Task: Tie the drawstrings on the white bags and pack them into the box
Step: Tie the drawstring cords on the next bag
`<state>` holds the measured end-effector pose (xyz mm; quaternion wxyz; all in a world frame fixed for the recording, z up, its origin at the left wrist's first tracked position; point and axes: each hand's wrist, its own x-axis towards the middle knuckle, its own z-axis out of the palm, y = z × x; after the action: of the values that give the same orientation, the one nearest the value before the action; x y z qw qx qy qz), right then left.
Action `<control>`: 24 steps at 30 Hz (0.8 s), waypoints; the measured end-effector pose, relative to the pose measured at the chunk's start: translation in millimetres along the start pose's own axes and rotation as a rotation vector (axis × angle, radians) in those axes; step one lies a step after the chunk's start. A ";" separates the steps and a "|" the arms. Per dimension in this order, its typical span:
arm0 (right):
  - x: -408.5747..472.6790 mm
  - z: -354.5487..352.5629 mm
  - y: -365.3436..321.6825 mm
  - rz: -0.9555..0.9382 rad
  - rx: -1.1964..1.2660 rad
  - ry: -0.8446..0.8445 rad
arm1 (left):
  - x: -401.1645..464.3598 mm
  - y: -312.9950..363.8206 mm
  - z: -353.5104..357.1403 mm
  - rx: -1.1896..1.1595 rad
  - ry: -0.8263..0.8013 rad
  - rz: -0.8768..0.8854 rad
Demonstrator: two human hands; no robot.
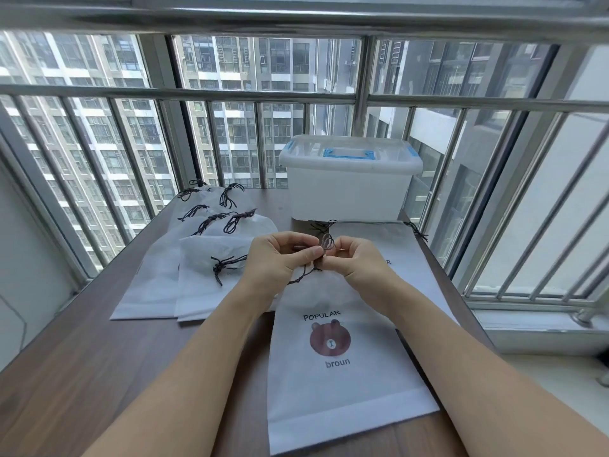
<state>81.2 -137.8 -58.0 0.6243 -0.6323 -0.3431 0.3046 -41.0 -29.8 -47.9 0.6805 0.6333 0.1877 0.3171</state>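
Bag: white, thin, limp, bear print, flat on bench at front. Likely light, slippery fabric; best held by the cord at its mouth. Left hand and right hand fingers pinch the dark cord, looping it. Box behind, lid on.

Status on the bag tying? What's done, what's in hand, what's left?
Done: a pile of tied bags lies at the table's left, cords knotted. In hand: left hand and right hand both pinch the cord of the bear bag, mid-knot. Left: one flat bag under it looks untied, and the box has its lid on; whether anything is packed inside cannot be told.
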 end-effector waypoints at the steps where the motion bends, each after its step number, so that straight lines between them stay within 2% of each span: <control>1: 0.3 1.7 0.6 0.019 -0.008 0.013 | -0.5 -0.3 0.6 0.014 -0.005 0.014; 6: 4.0 4.5 3.4 0.087 -0.103 -0.070 | 0.3 -1.8 0.1 0.058 -0.018 0.039; 15: -5.0 -21.3 -11.8 0.226 0.250 -0.307 | 1.7 -0.3 -3.2 0.124 -0.048 0.053; 20: -5.9 -19.7 -15.4 0.199 0.276 -0.231 | 1.2 0.3 -3.3 0.107 -0.034 0.041; 24: -3.4 -21.4 -16.8 0.171 0.255 -0.134 | 0.4 2.0 -1.7 0.008 -0.032 0.000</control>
<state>95.8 -153.2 -40.6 0.6469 -0.5530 -0.2878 0.4392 -42.3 -28.3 -46.1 0.6809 0.6410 0.1782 0.3061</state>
